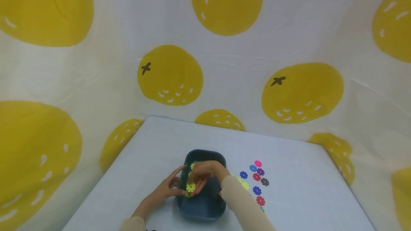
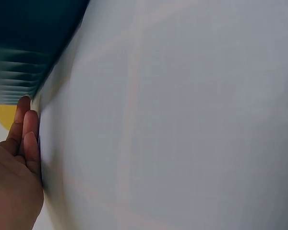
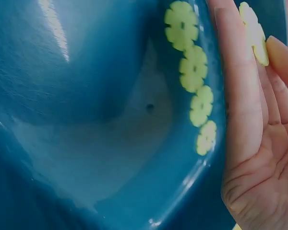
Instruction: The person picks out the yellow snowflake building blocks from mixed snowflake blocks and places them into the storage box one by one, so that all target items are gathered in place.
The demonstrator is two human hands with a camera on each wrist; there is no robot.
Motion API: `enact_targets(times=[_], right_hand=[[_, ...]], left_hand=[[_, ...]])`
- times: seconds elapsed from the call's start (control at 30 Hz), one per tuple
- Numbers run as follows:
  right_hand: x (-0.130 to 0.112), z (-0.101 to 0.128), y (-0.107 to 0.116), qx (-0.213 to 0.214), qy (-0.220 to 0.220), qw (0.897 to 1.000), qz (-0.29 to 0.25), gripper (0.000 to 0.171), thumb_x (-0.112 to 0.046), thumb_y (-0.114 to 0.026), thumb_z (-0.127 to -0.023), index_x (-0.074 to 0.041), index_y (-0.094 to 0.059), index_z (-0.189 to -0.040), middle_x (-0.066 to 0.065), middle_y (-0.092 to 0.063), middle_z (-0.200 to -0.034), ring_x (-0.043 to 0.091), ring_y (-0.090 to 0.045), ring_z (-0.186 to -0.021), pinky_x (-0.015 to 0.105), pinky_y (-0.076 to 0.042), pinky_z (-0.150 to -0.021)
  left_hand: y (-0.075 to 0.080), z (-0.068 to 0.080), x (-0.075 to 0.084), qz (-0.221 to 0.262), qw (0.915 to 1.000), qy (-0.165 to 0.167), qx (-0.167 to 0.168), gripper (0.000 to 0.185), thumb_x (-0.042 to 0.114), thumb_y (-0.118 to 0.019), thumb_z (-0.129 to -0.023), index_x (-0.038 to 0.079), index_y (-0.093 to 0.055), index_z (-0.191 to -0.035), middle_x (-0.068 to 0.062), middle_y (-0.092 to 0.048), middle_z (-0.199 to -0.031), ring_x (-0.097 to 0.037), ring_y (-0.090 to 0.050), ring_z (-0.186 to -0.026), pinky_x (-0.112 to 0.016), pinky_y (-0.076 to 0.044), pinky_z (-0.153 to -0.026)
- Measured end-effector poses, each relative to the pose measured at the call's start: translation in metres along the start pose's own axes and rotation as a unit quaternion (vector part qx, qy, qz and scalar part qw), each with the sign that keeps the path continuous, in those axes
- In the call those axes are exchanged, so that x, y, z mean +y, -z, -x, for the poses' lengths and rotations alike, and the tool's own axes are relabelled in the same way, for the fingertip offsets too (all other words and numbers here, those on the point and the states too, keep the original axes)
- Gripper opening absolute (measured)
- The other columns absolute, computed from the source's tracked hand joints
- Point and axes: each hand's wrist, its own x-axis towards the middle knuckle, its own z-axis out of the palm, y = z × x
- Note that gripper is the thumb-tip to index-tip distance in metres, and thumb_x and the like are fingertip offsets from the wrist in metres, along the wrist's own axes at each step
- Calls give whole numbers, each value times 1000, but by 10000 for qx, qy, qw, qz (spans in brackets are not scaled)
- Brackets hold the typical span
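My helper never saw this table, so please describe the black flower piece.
On the white table, find the dark blue tray. In the head view, bright flower pieces lie scattered to its right; the black piece sits just below and right of a red one, and it alone is black.

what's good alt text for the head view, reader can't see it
A person's right hand holds a yellow disc inside a dark blue tray, while the left hand is at the tray's left side. Colourful discs lie on the white table to the right, before a fruit-print backdrop.
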Motion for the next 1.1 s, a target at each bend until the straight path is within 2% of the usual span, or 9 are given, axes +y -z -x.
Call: enact_targets(times=[0.17,0.3,0.6,0.83,1.1], right_hand=[[6,-6,-7,-191,-287,9987,368,20,-12,-58,-87,4,-69,-90,24,-67,-86,28,-68,-70,30,-56,-62],[11,-11,-12,-384,-384,9978,383,19,-8,-55,-87,6,-67,-90,26,-67,-86,31,-68,-72,31,-56,-59],[10,-12,-16,-256,-566,9969,488,17,-7,-54,-87,6,-64,-91,27,-67,-85,32,-68,-70,31,-56,-56],[8,-4,-17,-126,-473,9959,757,19,-12,-60,-86,4,-71,-86,24,-68,-85,32,-68,-73,34,-57,-59],[3,9,-9,-19,-178,9971,735,22,-13,-60,-86,5,-71,-89,24,-68,-86,32,-68,-75,35,-57,-63]], left_hand=[[-1,-1,4,-80,10000,47,2,88,31,-76,-73,40,-23,-144,-8,-53,-112,-21,-49,-101,-42,-42,-87],[-2,-1,6,-137,9999,41,-30,88,32,-76,-74,39,-23,-144,-8,-53,-113,-22,-48,-102,-41,-42,-86],[-4,0,8,-116,9999,83,-23,88,32,-76,-74,40,-23,-144,-9,-52,-115,-24,-47,-104,-47,-41,-89],[-5,-1,6,-131,9998,140,24,88,31,-75,-75,40,-22,-144,-8,-53,-114,-22,-48,-103,-44,-42,-88],[-4,2,5,-195,9994,235,191,88,30,-76,-74,41,-23,-143,-8,-51,-116,-22,-47,-104,-48,-39,-93]])
